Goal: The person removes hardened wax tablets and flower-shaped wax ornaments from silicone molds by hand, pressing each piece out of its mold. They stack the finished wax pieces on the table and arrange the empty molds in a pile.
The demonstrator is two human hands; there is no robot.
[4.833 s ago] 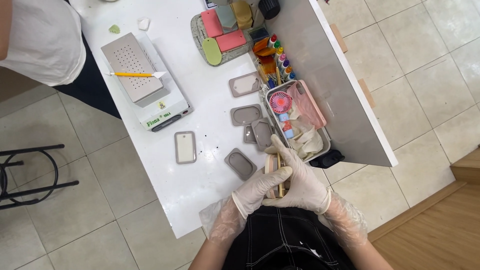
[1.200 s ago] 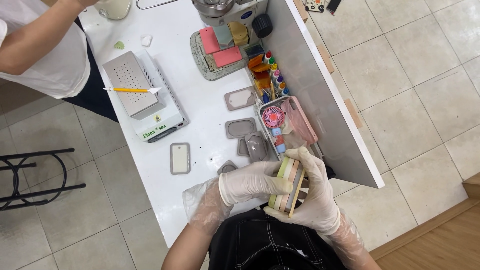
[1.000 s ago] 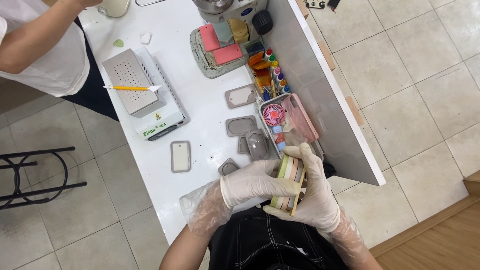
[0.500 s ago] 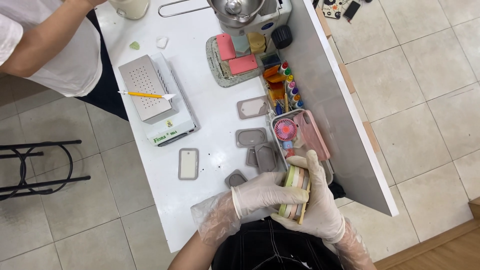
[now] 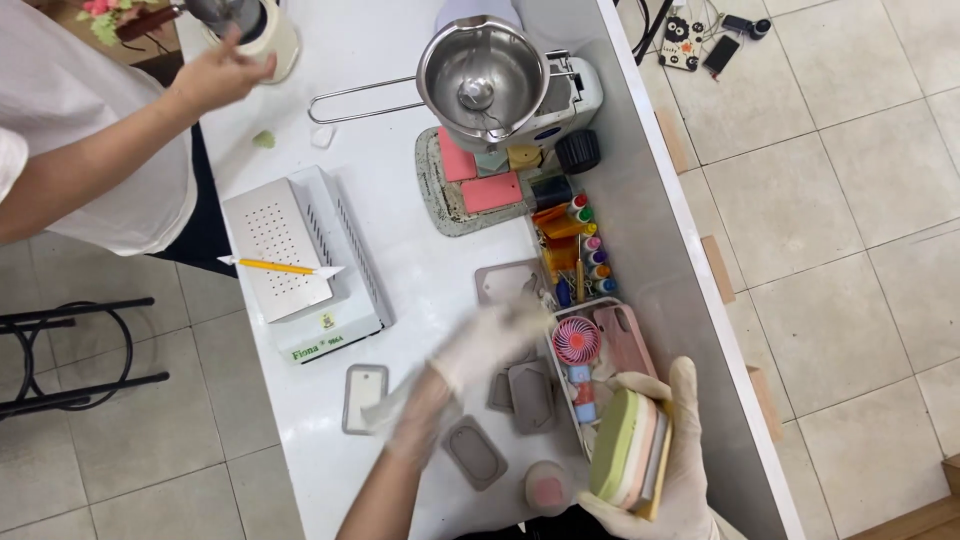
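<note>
My right hand [image 5: 686, 470], in a thin clear glove, grips a stack of flat rounded slabs [image 5: 625, 446] in green, pink and yellow at the near right table edge. My gloved left hand [image 5: 487, 338] is blurred, off the stack, with spread fingers stretched over the table. It hovers between a grey rectangular mould [image 5: 505, 281] and another grey mould [image 5: 532, 398]. Two more grey moulds [image 5: 473, 452] [image 5: 363, 397] lie closer to me, beside a round pink-topped lump [image 5: 548, 488].
A tray [image 5: 563, 382] holds a pink mini fan [image 5: 576, 340] and a pink case [image 5: 626, 336]. Beyond it stand small colour bottles [image 5: 585, 245], a steel pot [image 5: 482, 78] on a machine, and a white perforated box [image 5: 300, 262] with a yellow pencil [image 5: 272, 266]. Another person's hand [image 5: 215, 74] is far left.
My left hand has let go of the slab stack and swung forward over the grey moulds. The right hand alone keeps the stack. The view has tilted toward the far end of the table.
</note>
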